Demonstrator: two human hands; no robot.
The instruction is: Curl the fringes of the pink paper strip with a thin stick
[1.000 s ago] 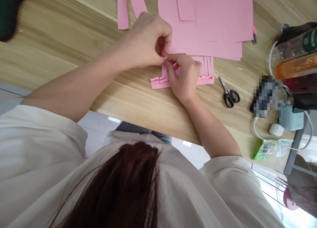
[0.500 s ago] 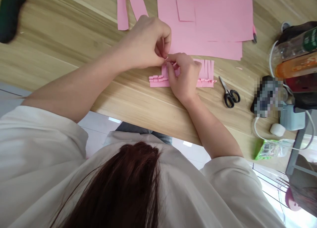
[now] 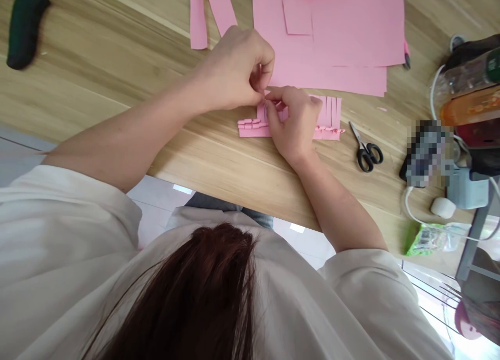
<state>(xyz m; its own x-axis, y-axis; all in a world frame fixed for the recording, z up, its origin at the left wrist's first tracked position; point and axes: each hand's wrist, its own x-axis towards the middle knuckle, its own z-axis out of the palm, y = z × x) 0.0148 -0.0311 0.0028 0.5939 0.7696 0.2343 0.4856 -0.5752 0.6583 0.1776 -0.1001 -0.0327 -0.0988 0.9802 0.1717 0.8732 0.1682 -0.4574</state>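
Note:
A pink paper piece cut into a fringe of narrow strips (image 3: 331, 116) lies on the wooden table (image 3: 117, 78); several strips at its left end (image 3: 250, 124) are curled up. My left hand (image 3: 238, 68) and my right hand (image 3: 294, 121) meet above its middle. Both have their fingers closed in a pinch on one strip of the fringe. The right hand also covers the middle of the piece, so that part is hidden.
Large pink sheets (image 3: 347, 37) and loose pink strips (image 3: 198, 16) lie behind the hands. Black scissors (image 3: 366, 150) rest to the right. Further right are bottles (image 3: 469, 89), a white cable (image 3: 410, 211), a blurred device (image 3: 425, 151) and a green packet (image 3: 425, 238). A dark object (image 3: 23, 29) sits top left.
The fingertips of both hands have worked slightly on the strip. The fringed piece and the whole view have shifted a little to the right.

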